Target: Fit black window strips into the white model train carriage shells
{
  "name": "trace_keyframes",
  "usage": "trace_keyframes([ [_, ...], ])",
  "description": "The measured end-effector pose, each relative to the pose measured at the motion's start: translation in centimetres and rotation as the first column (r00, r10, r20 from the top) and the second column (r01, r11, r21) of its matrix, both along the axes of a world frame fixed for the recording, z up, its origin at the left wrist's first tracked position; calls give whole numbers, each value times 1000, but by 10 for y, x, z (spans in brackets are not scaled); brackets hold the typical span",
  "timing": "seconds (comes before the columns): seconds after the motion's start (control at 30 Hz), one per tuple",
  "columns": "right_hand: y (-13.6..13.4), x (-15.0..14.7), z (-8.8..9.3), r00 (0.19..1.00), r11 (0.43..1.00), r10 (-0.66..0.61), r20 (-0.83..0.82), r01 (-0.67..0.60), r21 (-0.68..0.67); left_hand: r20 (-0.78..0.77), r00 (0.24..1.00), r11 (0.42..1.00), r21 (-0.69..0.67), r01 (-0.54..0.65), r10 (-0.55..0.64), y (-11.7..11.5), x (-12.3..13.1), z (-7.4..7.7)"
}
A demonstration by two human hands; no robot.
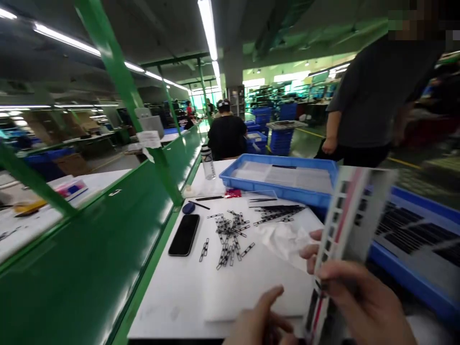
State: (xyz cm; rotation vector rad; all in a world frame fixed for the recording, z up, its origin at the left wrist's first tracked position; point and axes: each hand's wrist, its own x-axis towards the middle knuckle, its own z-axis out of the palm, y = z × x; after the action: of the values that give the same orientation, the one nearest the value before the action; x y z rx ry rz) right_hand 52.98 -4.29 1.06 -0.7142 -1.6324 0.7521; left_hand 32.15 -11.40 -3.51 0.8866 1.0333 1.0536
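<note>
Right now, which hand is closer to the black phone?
Left. The left hand is to the right of the phone and nearer the camera, not touching it. The right hand is farther right, its fingers holding a slotted white strip.

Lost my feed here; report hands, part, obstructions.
Right hand gripping slotted white strip, raised over table. Left hand low beside it, grip unclear. Black clips, phone lie clear to the left.

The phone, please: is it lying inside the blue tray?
No, the phone lies on the white table, apart from the blue tray.
</note>
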Motion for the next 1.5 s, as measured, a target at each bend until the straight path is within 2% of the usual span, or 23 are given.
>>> trace_keyframes([
  [0.03, 3, 8, 12, 977, 999, 12, 212, -20, 38, -5, 1000, 999, 21, 27, -27, 9, -5, 6],
  [0.1, 9, 15, 34, 817, 981, 156, 555, -194, 9, 30, 996, 996, 32, 82, -83, 30, -24, 19],
  [0.17, 17, 12, 46, 624, 955, 202, 755, -296, -11, 108, 978, 984, 17, 176, -177, 52, -46, 29],
  [0.2, 21, 9, 47, 549, 950, 162, 820, -311, 20, 141, 961, 971, -3, 239, -236, 62, -56, 33],
  [0.27, 27, 2, 42, 432, 939, 27, 901, -319, 124, 189, 939, 954, -35, 299, -287, 75, -72, 36],
  [0.33, 32, -4, 32, 357, 914, -84, 930, -345, 215, 217, 938, 956, -56, 287, -269, 80, -84, 37],
  [0.43, 40, -8, 18, 297, 868, -119, 947, -433, 245, 176, 960, 970, -71, 233, -218, 80, -94, 34],
  [0.53, 49, -8, 6, 265, 844, -94, 960, -491, 218, 48, 969, 967, -69, 247, -244, 81, -97, 25],
  [0.6, 50, -4, 1, 276, 855, -59, 959, -482, 191, -39, 962, 961, -74, 267, -270, 82, -95, 18],
  [0.67, 44, 5, 1, 328, 896, 5, 945, -421, 141, -112, 958, 964, -71, 258, -265, 81, -92, 11],
  [0.77, 26, 19, 11, 474, 978, 128, 871, -205, -32, -193, 951, 971, -55, 234, -240, 76, -88, 2],
  [0.8, 20, 21, 15, 538, 985, 168, 826, -115, -126, -211, 947, 970, -57, 234, -241, 74, -87, 0],
  [0.83, 14, 21, 19, 611, 975, 191, 768, -27, -222, -231, 940, 968, -65, 244, -252, 72, -87, -1],
  [0.9, 7, 13, 22, 741, 909, 204, 640, 99, -404, -283, 915, 957, -78, 278, -289, 69, -87, -4],
  [0.97, 5, -2, 17, 824, 839, 205, 528, 130, -528, -323, 891, 947, -71, 313, -319, 68, -90, -6],
  [1.03, 7, -18, 7, 871, 778, 220, 440, 116, -618, -304, 894, 943, -58, 328, -330, 69, -93, -7],
  [1.13, 11, -32, -7, 927, 673, 207, 313, 98, -733, -229, 916, 944, -46, 327, -329, 72, -95, -9],
  [1.2, 13, -35, -11, 942, 647, 181, 284, 103, -756, -224, 916, 941, -8, 339, -332, 73, -94, -9],
  [1.3, 16, -36, -12, 933, 697, 168, 319, 116, -707, -242, 909, 933, 35, 358, -340, 74, -91, -8],
  [1.5, 20, -38, -10, 866, 809, 188, 464, 131, -573, -257, 910, 939, 28, 344, -325, 75, -89, -3],
])
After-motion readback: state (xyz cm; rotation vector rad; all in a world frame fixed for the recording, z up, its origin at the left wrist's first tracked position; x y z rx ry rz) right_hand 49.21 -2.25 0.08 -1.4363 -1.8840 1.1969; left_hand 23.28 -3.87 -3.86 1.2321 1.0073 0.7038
